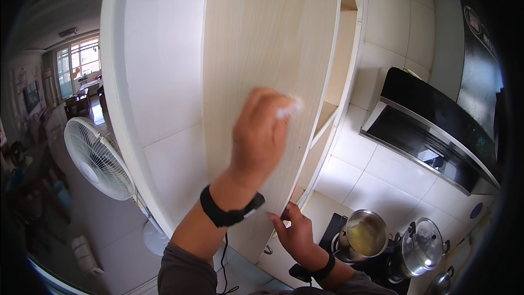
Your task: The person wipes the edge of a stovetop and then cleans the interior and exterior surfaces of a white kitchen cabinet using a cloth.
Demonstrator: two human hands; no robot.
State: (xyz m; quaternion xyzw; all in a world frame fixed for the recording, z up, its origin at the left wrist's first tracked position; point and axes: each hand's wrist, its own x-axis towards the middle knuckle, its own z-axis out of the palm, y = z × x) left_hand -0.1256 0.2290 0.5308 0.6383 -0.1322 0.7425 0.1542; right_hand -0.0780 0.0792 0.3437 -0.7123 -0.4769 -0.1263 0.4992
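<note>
From left hand (259, 134), pale panel (267, 33) lies free toward 12 o'clock, but right hand (299, 236) blocks its edge at 5, with steel pot (377, 227) beyond toward 4 and range hood (409, 131) at 3.

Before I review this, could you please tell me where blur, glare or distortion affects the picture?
Head view: the left hand and the white wad it holds look blurred, the right hand sharper; head view: the window glares and the black range hood shows reflections; head view: the white frame bows, and the corners go black.
</note>
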